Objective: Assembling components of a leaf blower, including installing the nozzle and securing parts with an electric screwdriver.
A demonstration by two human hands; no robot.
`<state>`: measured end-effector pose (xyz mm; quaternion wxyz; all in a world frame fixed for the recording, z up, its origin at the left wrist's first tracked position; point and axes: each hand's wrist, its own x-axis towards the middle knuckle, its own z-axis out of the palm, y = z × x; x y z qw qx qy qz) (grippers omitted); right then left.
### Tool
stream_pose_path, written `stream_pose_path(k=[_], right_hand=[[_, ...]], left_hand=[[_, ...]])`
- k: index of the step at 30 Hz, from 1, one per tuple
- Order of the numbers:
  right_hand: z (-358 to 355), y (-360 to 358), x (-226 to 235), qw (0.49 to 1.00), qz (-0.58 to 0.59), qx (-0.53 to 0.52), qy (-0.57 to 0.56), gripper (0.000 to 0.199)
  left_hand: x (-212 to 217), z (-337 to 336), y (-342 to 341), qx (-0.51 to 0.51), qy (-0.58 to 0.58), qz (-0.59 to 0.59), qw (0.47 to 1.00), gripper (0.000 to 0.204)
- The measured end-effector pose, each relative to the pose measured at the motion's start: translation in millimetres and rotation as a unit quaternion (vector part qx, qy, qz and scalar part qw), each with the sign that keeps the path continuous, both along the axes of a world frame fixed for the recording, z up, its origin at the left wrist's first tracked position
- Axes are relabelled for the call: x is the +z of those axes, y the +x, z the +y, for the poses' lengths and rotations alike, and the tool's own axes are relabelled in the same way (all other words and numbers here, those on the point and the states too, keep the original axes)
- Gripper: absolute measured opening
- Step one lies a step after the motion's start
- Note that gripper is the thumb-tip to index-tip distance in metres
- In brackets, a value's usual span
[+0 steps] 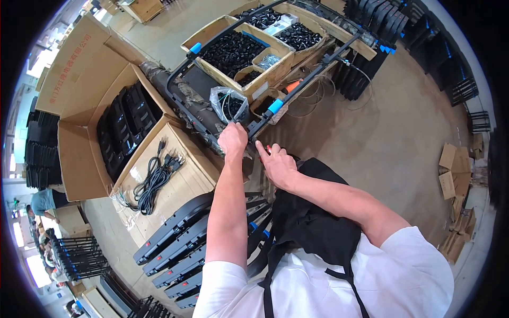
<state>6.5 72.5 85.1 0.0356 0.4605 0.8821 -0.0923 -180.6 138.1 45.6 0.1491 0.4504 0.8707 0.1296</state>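
My left hand (232, 139) is closed at the near corner of a black tubular frame (177, 100) lying on the bench, just below a clear plastic bag of black cables (228, 105). What it pinches is hidden by the fingers. My right hand (275, 164) sits just to its right, fingers bent, with a small red tool tip (269, 148) showing at the fingertips. A blue clip (275, 106) sits on the frame's right bar above both hands. I wear a black apron (313, 222) over a white shirt.
Cardboard boxes of small black parts (233, 50) stand behind the frame. An open carton of black units (124, 127) is at left, with a bundle of black power cords (154, 180) on a flat box. Stacked black panels (180, 249) lie below. Scrap cardboard (456, 175) is at right.
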Motion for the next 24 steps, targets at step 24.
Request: stream_pose_path(k=[24], right_hand=[[87,51,-4,0.892,0.094,-0.025,-0.442,0.038]], left_hand=[[0,-1,4,0.042,0.035,-0.005,0.998,0.040]])
